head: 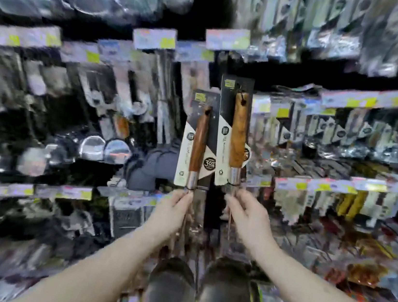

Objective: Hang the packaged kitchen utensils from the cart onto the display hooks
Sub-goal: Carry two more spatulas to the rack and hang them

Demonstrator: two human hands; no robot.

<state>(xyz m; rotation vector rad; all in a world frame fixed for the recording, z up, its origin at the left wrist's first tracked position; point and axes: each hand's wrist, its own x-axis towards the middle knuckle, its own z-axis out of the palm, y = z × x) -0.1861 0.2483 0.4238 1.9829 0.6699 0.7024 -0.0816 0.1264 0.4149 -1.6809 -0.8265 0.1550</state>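
Each hand pinches one packaged utensil by its thin metal shank, just under the steel collar of a wooden handle. The left hand (177, 205) has its fingers (185, 196) closed on the left packaged spatula (199, 140); the right hand (242, 213) has its fingers (233, 201) closed on the right packaged spatula (238, 130). Both long axes run near upright, so the card tops with their hang holes lie straight above the fingers, and the dark blades hang below the wrists. The right card top (237, 85) sits higher and looks nearer a hook among the blurred display racks (351, 100); the hook itself I cannot make out.
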